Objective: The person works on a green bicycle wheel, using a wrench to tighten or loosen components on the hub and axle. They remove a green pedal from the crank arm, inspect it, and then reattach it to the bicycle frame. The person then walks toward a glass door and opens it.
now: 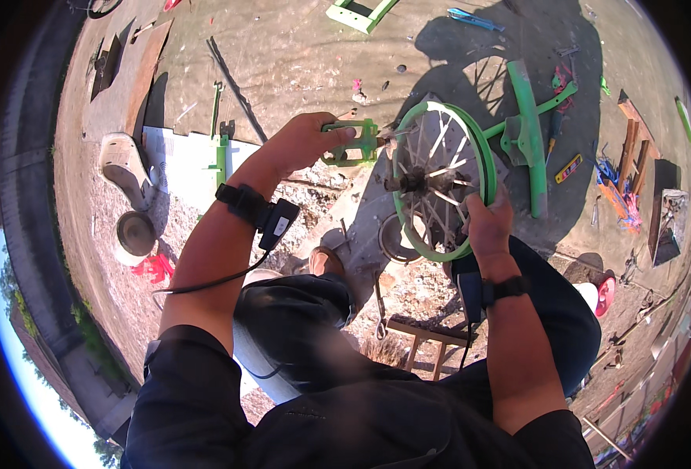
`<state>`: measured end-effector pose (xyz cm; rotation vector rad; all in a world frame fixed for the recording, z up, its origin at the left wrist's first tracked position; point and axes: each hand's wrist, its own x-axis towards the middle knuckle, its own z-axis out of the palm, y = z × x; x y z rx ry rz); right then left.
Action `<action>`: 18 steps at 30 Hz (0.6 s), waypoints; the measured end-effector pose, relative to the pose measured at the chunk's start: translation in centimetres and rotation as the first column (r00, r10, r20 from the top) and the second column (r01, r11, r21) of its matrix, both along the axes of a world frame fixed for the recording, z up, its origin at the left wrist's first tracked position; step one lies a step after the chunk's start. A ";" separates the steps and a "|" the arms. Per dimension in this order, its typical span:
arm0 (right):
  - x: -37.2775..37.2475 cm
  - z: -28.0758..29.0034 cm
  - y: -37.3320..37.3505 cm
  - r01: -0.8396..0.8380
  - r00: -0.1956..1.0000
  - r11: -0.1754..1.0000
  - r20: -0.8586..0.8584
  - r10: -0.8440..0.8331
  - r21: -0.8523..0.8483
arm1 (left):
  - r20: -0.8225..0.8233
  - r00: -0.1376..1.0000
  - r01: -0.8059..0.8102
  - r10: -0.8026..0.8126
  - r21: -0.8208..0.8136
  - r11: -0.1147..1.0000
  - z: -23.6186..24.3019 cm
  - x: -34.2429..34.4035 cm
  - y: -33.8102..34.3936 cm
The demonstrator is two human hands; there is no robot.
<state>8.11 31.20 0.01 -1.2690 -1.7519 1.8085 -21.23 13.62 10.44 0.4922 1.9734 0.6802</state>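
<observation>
My left hand point(306, 142) is closed around a green, open-framed bicycle pedal point(366, 142), its thumb lying along the frame. The inner end of the pedal comes close to the wheel; whether they touch I cannot tell. In front of me a small spoked wheel point(482, 148) with a green rim stands tilted on edge. Its dark hub point(414, 181) and pale spokes face left. My right hand point(489, 223) grips the rim at its lower right, and some of the fingers are hidden behind it.
A green frame tube point(527, 144) lies to the right of the wheel, near a yellow tool point(569, 168). Reddish wooden pieces point(631, 156) lie farther right. On the left are a pale seat-shaped shell point(124, 166) and a round container point(136, 234). A small wooden stool point(427, 332) stands between my legs.
</observation>
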 end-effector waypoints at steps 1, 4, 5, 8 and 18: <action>0.0 -0.3 0.0 -0.001 1.000 1.000 0.010 0.001 0.002 | 0.068 0.996 -0.056 0.056 -0.005 0.998 -0.3 -0.1 0.0; 0.5 -2.4 0.3 -0.016 0.998 0.999 0.065 0.013 0.044 | 0.260 0.930 -0.276 0.260 0.026 0.961 -1.4 0.2 -0.5; 0.6 -2.7 0.3 -0.023 0.997 0.998 0.074 0.019 0.061 | 0.312 0.892 -0.347 0.326 0.013 0.938 -1.4 0.5 -0.8; 0.3 -2.3 0.2 -0.031 0.998 0.996 0.057 0.026 0.084 | 0.135 0.950 -0.289 0.282 0.042 0.956 -0.2 1.0 -1.3; 0.1 -1.3 0.2 0.011 1.000 0.999 0.027 -0.012 0.032 | -0.861 0.437 0.465 -0.259 -0.030 0.885 1.6 5.8 -0.2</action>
